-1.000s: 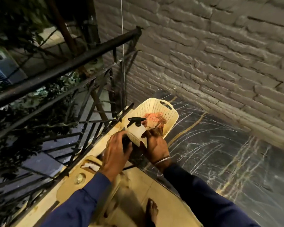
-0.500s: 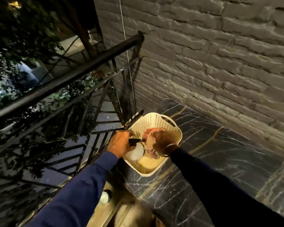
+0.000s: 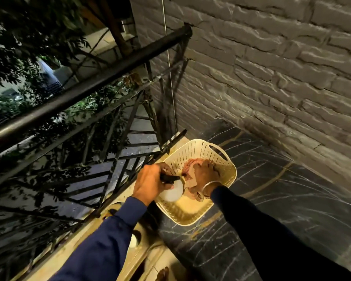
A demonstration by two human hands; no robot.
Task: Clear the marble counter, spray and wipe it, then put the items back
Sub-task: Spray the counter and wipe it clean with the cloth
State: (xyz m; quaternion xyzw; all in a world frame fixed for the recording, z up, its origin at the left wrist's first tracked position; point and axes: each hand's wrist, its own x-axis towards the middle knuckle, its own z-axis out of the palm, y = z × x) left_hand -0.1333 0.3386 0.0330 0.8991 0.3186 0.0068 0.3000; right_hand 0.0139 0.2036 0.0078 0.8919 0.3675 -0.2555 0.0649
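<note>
A cream perforated basket [image 3: 215, 157] stands on the dark veined marble counter [image 3: 282, 195], at its left end by the railing. My left hand [image 3: 152, 183] grips the black trigger head of a white spray bottle [image 3: 173, 192], which lies low inside the basket's left side. My right hand [image 3: 204, 175] is inside the basket, closed on a crumpled pink cloth [image 3: 190, 165] that spreads under and around the fingers.
A grey stone-brick wall [image 3: 272, 67] runs along the counter's far side. A black metal railing [image 3: 85, 94] with slanted bars borders the left, trees beyond it. A beige ledge [image 3: 134, 250] lies below my left arm. A bare foot [image 3: 163, 274] shows at the bottom.
Both hands have gone from holding the bottle and cloth above the basket rim to down inside the basket. The view has tilted upward toward the wall and railing.
</note>
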